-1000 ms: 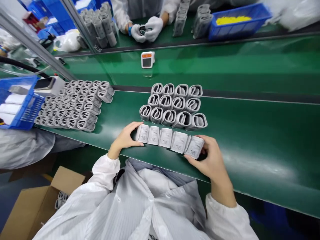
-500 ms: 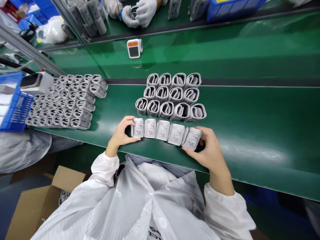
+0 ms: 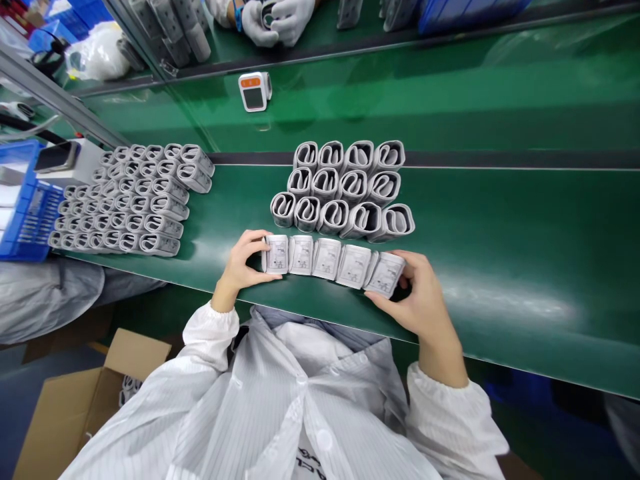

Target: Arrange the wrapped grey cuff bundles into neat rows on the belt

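Observation:
A row of several rolled grey wrist cuffs is squeezed end to end between my two hands, close to the table's near edge. Printed faces point up toward me. My left hand grips the leftmost cuff with thumb and fingers at its near and far sides. At the other end, my right hand is closed around the rightmost cuff, which sits a little tilted. Just beyond the row stand three rows of rolled cuffs on end, their coiled openings facing up.
A large block of rolled cuffs stands at left beside a blue crate and a phone. A white-and-orange monitor lies on the far green strip. Opposite, a co-worker's gloved hands hold something. An open carton is below left.
The white-and-orange monitor has shifted left along the far strip. My view has tilted slightly. Both hands keep their hold on the row of cuffs, almost still.

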`<state>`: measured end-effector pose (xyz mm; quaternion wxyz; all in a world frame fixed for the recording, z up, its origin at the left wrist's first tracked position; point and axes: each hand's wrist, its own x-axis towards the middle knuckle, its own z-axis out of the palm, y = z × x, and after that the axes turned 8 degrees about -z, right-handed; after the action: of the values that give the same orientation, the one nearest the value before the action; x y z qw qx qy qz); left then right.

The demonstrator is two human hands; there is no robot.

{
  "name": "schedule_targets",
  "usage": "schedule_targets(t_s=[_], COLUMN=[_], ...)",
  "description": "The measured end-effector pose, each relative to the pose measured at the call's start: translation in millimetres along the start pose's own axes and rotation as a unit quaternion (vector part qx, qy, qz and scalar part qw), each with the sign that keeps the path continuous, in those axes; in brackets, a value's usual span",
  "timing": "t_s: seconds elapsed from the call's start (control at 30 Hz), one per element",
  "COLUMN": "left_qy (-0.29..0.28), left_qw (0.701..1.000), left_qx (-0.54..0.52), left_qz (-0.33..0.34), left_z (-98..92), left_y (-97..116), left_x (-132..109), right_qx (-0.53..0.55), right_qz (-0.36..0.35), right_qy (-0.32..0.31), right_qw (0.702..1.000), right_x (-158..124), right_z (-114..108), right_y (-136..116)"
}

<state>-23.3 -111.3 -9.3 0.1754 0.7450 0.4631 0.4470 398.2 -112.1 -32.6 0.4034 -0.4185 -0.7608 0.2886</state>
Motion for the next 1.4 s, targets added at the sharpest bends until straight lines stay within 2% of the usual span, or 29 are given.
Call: schedule_targets(t_s=[0.17,0.63,0.9,1.4], left_qy=[0.004,0.015,0.012,0.007], left_qw=[0.999,0.997,0.996,0.996], left_qx=[-0.013,0.068,0.071,0.075], left_qz=[-0.048,-0.025,-0.047,-0.052], left_z=[0.5,0.8,0.1,-1.8], left_y=[2.8,2.1,0.5,2.2], left_x=[-3.4,-2.9,-4.8,-4.4], right_qx=[0.003,0.004,0.007,0.012], right_qz=[0.008,0.031,0.046,0.026], right_qy=[-0.003,-0.004,-0.008,-0.003], right_qw=[1.000,1.000,0.999,1.000], right_x=[0.6,-1.0,-0.2,0.7], right_z=[-0.5,0.2,-0.5,1.5], right_y=[-0.1,0.4,-2.0,-0.4])
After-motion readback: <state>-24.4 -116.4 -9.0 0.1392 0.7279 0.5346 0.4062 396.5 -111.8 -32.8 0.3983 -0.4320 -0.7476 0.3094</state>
